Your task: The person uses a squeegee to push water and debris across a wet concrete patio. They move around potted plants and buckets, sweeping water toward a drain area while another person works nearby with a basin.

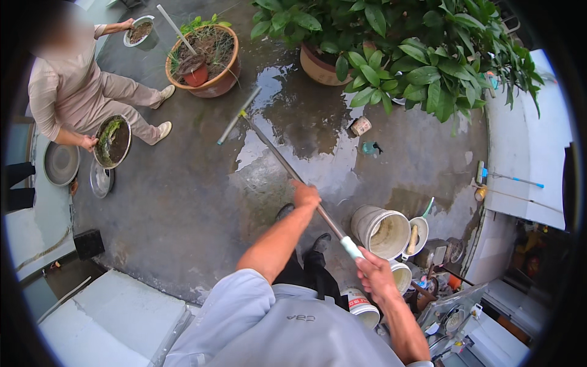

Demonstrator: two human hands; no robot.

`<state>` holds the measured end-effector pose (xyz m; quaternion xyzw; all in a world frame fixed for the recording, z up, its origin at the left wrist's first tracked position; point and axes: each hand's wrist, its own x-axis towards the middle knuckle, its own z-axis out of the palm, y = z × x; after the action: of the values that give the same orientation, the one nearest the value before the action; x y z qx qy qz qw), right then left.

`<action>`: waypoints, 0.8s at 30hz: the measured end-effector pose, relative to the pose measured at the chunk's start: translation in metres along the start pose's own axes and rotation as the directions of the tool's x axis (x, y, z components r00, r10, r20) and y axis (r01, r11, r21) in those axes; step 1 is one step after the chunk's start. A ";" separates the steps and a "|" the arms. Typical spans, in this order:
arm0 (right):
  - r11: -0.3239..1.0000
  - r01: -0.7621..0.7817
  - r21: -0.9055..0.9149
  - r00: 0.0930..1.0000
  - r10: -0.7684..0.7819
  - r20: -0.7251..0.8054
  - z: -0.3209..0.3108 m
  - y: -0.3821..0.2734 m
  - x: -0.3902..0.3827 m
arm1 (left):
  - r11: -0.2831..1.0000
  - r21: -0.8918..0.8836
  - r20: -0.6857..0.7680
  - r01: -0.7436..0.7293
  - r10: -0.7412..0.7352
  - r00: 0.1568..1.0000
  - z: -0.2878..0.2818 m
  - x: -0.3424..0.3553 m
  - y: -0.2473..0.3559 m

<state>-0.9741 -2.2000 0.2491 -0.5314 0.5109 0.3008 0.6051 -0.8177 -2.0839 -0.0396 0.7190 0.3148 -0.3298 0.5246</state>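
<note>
A long metal pole (275,153) runs diagonally across the view, with a squeegee head (238,115) at its far end on the wet concrete floor. My left hand (306,196) is closed around the middle of the shaft. Lower down, at the pole's pale handle (350,246), my right hand (376,275) grips the near end. A white bucket (361,226) stands to the right of the pole, and a small printed cup (361,125) lies on its side beyond.
A person (61,92) at left holds two containers. A potted plant (220,76) and a leafy plant (428,98) stand ahead. More buckets, tools and clutter (439,254) line the right. Low white ledges (110,312) border the lower left; another squeegee (513,180) is at the right wall.
</note>
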 end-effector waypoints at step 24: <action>0.589 0.344 -0.731 0.869 -0.494 0.011 -0.081 -0.147 -0.030 | 0.835 -0.497 0.023 0.236 -0.259 0.966 0.031 -0.050 0.082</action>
<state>-0.8738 -2.3094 0.3339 -0.8548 0.2692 0.2695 0.3524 -0.7857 -2.1397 0.0384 0.5208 0.4908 -0.2868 0.6369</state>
